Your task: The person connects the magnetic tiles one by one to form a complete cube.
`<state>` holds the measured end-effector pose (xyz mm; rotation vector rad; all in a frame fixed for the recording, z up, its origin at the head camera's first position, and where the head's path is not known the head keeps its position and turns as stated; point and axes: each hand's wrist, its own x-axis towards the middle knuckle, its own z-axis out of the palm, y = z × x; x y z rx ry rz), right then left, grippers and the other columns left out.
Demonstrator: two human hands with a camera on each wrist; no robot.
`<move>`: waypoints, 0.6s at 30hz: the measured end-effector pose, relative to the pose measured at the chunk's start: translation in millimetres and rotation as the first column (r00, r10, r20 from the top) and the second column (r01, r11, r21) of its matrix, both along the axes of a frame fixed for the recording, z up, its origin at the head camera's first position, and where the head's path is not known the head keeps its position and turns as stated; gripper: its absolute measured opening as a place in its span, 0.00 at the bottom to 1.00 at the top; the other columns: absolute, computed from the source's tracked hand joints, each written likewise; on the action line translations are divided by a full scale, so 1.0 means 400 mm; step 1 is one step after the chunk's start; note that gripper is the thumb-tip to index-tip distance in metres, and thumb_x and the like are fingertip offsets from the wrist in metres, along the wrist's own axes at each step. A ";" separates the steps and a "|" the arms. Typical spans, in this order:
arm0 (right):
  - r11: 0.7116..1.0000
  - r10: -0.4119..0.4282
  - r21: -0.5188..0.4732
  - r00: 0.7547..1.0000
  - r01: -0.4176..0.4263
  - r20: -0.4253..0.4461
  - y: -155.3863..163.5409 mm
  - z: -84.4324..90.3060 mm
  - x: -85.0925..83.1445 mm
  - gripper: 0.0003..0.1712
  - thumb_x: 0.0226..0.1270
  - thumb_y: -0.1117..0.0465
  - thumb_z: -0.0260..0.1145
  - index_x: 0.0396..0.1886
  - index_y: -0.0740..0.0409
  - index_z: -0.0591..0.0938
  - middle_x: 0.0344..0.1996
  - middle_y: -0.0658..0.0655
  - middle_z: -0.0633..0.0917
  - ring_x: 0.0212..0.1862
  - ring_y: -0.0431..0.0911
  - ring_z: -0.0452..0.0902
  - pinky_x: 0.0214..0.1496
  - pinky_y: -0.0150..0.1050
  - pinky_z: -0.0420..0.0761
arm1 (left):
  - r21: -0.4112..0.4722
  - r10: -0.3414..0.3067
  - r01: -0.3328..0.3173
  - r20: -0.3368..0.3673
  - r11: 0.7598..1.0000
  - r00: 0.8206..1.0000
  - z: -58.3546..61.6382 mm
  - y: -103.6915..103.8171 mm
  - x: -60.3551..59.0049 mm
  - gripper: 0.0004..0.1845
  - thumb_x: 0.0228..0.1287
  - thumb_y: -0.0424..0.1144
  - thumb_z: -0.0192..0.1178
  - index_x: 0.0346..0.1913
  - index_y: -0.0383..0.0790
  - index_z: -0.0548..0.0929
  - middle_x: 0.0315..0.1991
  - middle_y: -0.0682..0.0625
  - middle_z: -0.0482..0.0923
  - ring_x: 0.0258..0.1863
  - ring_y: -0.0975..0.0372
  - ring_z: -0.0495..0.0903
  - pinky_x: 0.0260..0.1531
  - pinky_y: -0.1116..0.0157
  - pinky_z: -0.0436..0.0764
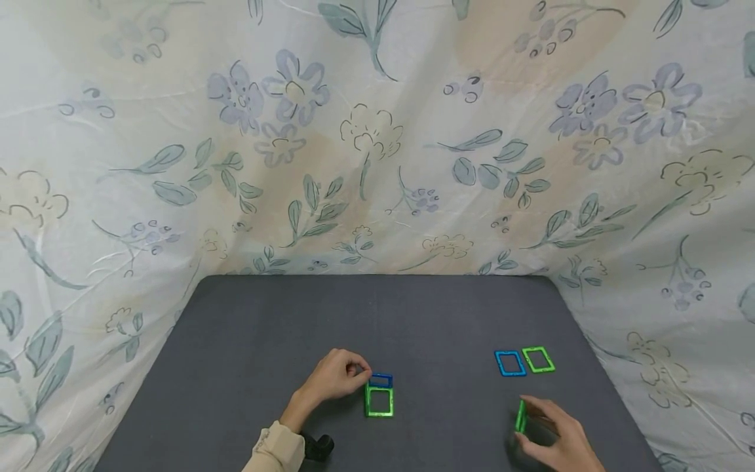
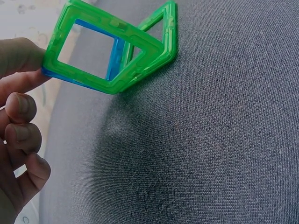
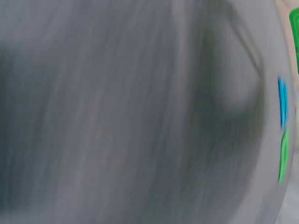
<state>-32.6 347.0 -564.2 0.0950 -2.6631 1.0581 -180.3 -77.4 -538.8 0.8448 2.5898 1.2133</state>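
On the dark grey worktop (image 1: 248,341), near its front edge, we note two sites of work. Left hand (image 1: 333,379): fingertips pinch the blue square frame (image 1: 381,379), which stands raised at the far edge of a green square frame (image 1: 379,401) lying flat just in front of it; the two touch along that edge. The left wrist view shows green frames (image 2: 112,51) leaning together with blue behind them, the fingers (image 2: 21,56) closed on the corner, so this grip is clamped on the blue piece. Right hand (image 1: 557,439): it holds a second green frame (image 1: 521,417) on edge, upright, its flat faces turned left and right; grip clamped on it. This piece lies well to the right of the left hand's assembly, with bare cloth between and nothing standing in the way; the right hand is the nearer to it. Beyond the right hand, a blue frame (image 1: 510,363) and a green frame (image 1: 539,359) lie flat, side by side, just touching. Right wrist view is motion-blurred; only colour streaks can be read. Flowered cloth (image 1: 377,131) hangs behind the worktop.
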 end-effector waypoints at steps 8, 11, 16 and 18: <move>0.965 0.242 -0.059 0.955 -0.255 -0.172 -0.126 0.002 -0.089 0.39 0.42 0.73 0.83 0.59 0.64 0.81 0.45 0.61 0.86 0.49 0.28 0.81 0.44 0.36 0.87 | -0.011 0.010 -0.010 0.007 1.000 1.000 0.001 0.000 0.001 0.08 0.69 0.41 0.65 0.37 0.44 0.93 0.11 0.55 0.71 0.09 0.75 0.55 0.14 0.74 0.58; 0.953 0.279 -0.072 0.944 -0.295 -0.174 -0.166 0.006 -0.115 0.40 0.43 0.73 0.83 0.60 0.59 0.81 0.46 0.61 0.87 0.50 0.30 0.82 0.45 0.39 0.88 | -0.006 0.011 -0.011 0.012 1.000 1.000 0.003 0.001 0.001 0.08 0.69 0.41 0.65 0.37 0.43 0.93 0.11 0.53 0.71 0.09 0.75 0.55 0.14 0.73 0.58; 0.929 0.339 -0.079 0.918 -0.361 -0.206 -0.225 0.004 -0.153 0.40 0.44 0.72 0.83 0.61 0.56 0.81 0.47 0.63 0.88 0.49 0.37 0.86 0.44 0.43 0.88 | 0.004 0.006 -0.006 0.016 1.000 1.000 0.006 0.003 0.000 0.09 0.69 0.41 0.65 0.38 0.41 0.93 0.11 0.54 0.70 0.09 0.76 0.54 0.14 0.74 0.57; 0.921 0.361 -0.069 0.906 -0.384 -0.222 -0.247 0.002 -0.166 0.40 0.45 0.71 0.83 0.62 0.56 0.81 0.47 0.63 0.88 0.48 0.42 0.87 0.44 0.43 0.88 | 0.004 0.004 -0.004 0.017 1.000 1.000 0.007 0.004 -0.002 0.09 0.69 0.41 0.65 0.38 0.40 0.93 0.10 0.57 0.69 0.09 0.76 0.54 0.14 0.74 0.57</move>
